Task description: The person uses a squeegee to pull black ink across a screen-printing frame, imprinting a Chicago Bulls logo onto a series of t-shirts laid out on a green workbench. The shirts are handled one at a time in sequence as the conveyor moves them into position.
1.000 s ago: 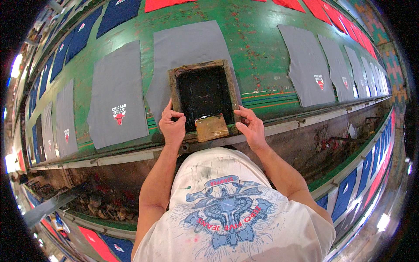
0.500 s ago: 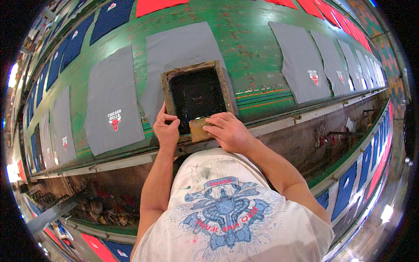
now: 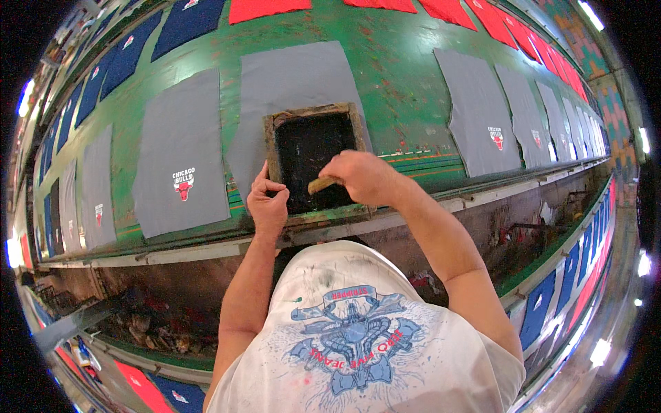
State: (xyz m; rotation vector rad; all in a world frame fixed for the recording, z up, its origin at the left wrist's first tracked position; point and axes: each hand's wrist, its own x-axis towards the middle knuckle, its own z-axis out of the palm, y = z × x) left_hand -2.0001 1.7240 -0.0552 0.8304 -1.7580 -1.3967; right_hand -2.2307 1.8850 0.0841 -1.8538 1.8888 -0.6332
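A screen printing frame point(image 3: 313, 111) with worn wooden sides and a dark mesh lies on a grey fabric panel point(image 3: 296, 76) in front of me. My left hand point(image 3: 267, 201) is closed at the near left corner of the frame, one finger stretched along its outer side. Over the near half of the mesh, my right hand point(image 3: 361, 177) grips a squeegee point(image 3: 321, 184), a short yellowish-brown block that is tilted and partly hidden by my fingers. Whether its lower edge touches the mesh I cannot tell.
Along the green table point(image 3: 406, 89) lie more grey panels, one with a printed bull's head point(image 3: 184, 186) to the left and several to the right. Navy panels point(image 3: 186, 27) and red panels point(image 3: 268, 7) lie across the far side. A pale rail point(image 3: 475, 197) edges the table's near side.
My right hand has lifted the squeegee from the frame's near edge and moved it farther in over the mesh, turning it. My left hand stays at the frame's corner.
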